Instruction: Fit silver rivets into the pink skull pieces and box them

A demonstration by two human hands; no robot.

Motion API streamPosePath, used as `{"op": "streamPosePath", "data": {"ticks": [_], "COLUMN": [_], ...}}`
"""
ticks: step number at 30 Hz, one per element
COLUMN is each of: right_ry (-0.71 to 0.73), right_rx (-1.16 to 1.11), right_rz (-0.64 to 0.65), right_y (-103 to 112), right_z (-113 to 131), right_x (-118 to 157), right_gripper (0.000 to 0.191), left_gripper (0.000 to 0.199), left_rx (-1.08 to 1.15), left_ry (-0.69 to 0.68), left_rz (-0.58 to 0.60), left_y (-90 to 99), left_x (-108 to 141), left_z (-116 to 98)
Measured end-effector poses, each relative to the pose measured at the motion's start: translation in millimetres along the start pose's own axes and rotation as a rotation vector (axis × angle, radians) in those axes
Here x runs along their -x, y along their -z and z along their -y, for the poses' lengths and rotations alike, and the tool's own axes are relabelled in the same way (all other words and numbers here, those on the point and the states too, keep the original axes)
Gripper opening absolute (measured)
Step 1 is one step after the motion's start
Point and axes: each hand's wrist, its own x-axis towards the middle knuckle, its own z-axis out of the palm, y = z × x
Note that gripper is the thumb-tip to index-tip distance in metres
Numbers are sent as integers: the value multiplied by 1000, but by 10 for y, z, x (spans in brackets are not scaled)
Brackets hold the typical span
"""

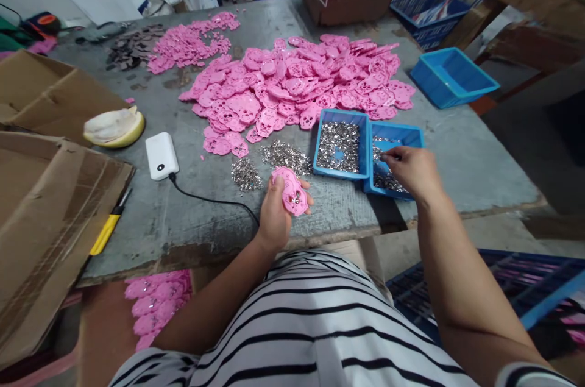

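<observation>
My left hand (275,216) is closed around a flat pink plastic plate (289,186) with an uneven outline, thumb on top. Small shiny metal parts sit near the plate's lower end. Over the right-hand blue tray (417,136), the fingers of my right hand (414,170) are pinched together; whatever is between them is too small to make out. Small metal pieces (388,182) lie in that tray. Touching it on the left is another blue tray (319,152), also holding small metal pieces. Two loose heaps of metal parts (286,156) lie just beyond my left hand.
A wide pile of pink plates (292,82) covers the table's middle, with small pink pieces (187,42) and dark pieces (134,46) behind. At left are a white power bank (161,156) with a cable, a fruit rind (114,128), a yellow-handled tool (106,233) and cardboard boxes (46,222).
</observation>
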Motion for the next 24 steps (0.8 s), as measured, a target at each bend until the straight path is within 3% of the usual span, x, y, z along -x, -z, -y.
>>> {"op": "streamPosePath", "data": {"ticks": [2,4,7,16,24], "right_ry": [65,180,359,655,717], "right_rx": [-300,-574,-786,-715,-683], "right_rz": [6,92,204,139,113], "right_y": [-28,-89,-207,-349,-372], "right_z": [116,265,480,616,619], "right_x": [126,281,495,677,748], "right_gripper": [17,20,19,12,17], "left_gripper": [43,46,50,50,51], "left_rx": [-35,-80,-112,-87,-39], "left_ry": [20,63,113,106,109], "left_rz": [10,26,40,-64,-77], "left_y": [-27,-70,-144,-185,-160], "left_x": [-4,-5,-1,2,19], "left_z": [15,31,48,68,24]}}
